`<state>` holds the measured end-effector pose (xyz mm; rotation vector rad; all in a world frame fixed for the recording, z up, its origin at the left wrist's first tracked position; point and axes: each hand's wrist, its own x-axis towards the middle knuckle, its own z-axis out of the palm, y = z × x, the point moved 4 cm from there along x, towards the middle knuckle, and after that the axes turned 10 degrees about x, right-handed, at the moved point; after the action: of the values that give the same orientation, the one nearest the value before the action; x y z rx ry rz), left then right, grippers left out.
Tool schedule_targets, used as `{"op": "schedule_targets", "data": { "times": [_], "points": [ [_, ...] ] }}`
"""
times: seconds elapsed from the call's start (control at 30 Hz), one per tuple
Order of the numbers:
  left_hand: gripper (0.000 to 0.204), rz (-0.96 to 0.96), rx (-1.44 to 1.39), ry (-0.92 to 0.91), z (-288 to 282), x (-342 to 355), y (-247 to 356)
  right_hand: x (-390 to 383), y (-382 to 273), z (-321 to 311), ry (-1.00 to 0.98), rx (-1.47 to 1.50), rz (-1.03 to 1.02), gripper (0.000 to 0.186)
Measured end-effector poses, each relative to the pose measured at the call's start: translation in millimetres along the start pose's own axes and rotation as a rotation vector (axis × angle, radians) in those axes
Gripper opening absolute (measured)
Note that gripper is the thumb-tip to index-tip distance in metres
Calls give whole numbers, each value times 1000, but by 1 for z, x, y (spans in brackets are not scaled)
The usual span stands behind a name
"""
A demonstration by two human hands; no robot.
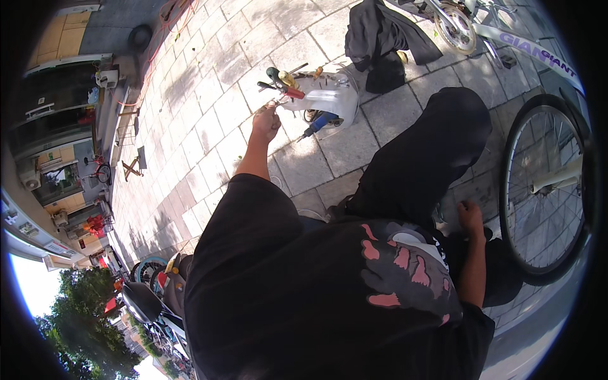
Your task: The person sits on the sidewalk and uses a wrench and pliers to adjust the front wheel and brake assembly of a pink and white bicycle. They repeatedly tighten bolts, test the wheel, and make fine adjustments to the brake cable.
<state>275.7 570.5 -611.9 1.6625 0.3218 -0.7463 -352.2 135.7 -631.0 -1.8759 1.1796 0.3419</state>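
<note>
My left hand (266, 122) reaches out to the near-left rim of a white tool container (347, 104). Its fingers are closed, but what they hold, if anything, is too small to make out. Beside them, a red-handled tool (293, 92), a yellow-handled tool (286, 78) and a dark green handle (272, 73) stick out of the container. A blue power drill (322, 121) leans at the container's near side, its bit pointing at the paving. On the right, my right hand (470, 217) is by my bent leg, close to a bicycle wheel (506, 183). Its fingers are curled in, and their inside is hidden.
A black cloth garment (386, 44) lies beyond the container. At the upper right are a white bicycle frame (532, 47) and a chainring (456, 30). Parked two-wheelers (152, 304) stand at the lower left, and a small folding stool (132, 168) stands on the left paving.
</note>
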Motion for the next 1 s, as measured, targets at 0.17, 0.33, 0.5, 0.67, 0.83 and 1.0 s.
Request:
{"op": "schedule_targets", "data": {
  "times": [0.17,0.33,0.5,0.67,0.83,1.0],
  "points": [
    [18,-39,-184,-91,9,1,-15,0,3,4,-2,-26,-18,42],
    [24,-8,240,102,12,-11,18,-1,6,4,11,-61,-15,42],
    [33,597,1638,7,27,6,95,6,9,3,29,-84,-16,44],
    [31,652,2382,-494,62,2,118,9,9,0,38,-39,-66,44],
    [26,744,2549,-831,103,-26,135,5,0,0,50,-29,-32,44],
    [24,584,2101,-439,62,-25,130,2,-13,-1,92,17,-84,40]
  ]
}}
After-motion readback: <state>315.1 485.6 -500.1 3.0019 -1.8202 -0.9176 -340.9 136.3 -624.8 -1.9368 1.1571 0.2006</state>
